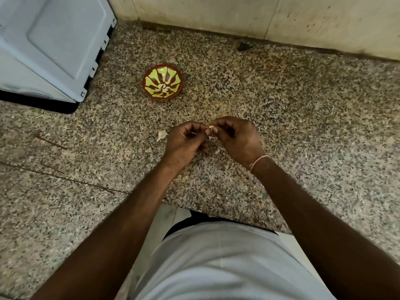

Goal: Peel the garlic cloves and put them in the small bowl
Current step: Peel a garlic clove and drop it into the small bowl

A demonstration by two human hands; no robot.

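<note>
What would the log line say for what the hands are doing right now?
step: peeling | left hand: pinches garlic clove | right hand: pinches same clove | small bowl: some cloves inside | spare clove: on counter

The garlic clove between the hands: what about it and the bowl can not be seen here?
- Garlic clove, head view: the fingertips of the left hand and right hand cover most of it; how much is peeled is unclear.
- Small bowl, head view: pale bits at its centre are too small to count.
</note>
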